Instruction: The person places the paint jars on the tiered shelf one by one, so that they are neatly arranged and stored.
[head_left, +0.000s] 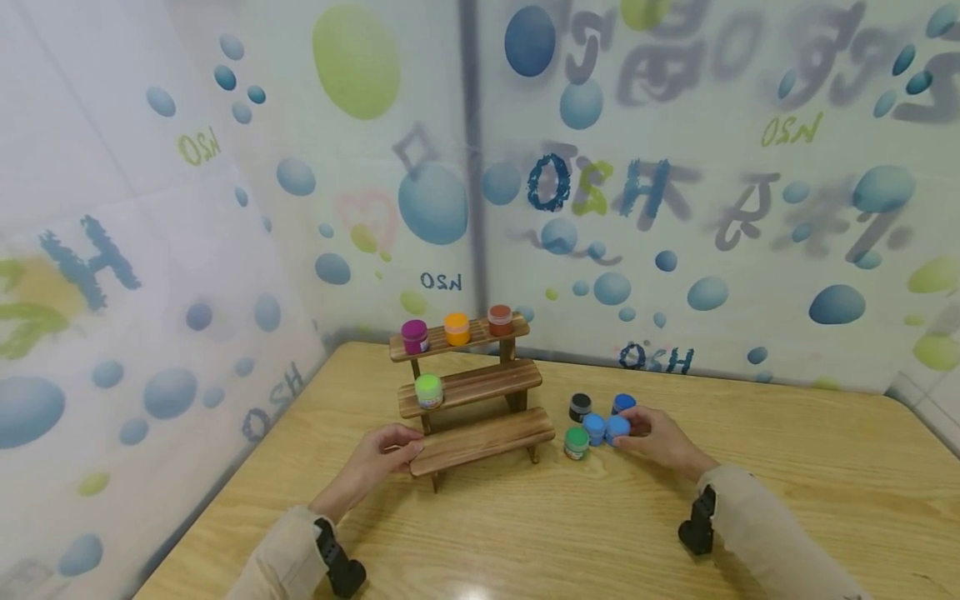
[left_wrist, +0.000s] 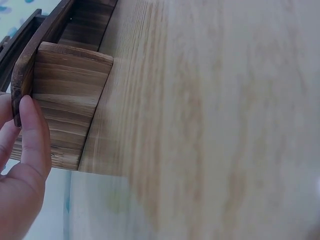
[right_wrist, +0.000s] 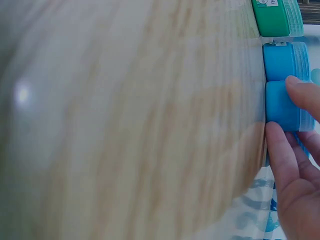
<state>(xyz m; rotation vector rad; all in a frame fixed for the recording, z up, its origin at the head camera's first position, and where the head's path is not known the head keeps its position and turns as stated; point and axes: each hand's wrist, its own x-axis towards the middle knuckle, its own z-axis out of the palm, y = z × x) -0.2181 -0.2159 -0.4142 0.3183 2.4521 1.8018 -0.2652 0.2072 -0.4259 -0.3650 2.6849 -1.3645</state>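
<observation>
Step in hand (judged): securing 1 lt-blue jar [head_left: 618, 428] while rack [head_left: 480, 387] is steadied. R hand [head_left: 658, 437] pinches jar betw. thumb & fingers; L hand [head_left: 381, 454] pinches L end of rack's lowest tier [head_left: 483, 442]. Jar loc.: on tabletop [head_left: 525, 533], R of rack, appears to touch 2nd lt-blue jar [head_left: 594, 428]; green jar [head_left: 576, 443], black jar [head_left: 580, 407] & dk-blue jar [head_left: 623, 403] nearby. Jar upright, lid up; squat, no marked long axis, centreline approx. vert. Rack's long axis runs L–R, R end farther from person. Next move prob. calls for straight lift w/o dragging adjoining jar.
</observation>
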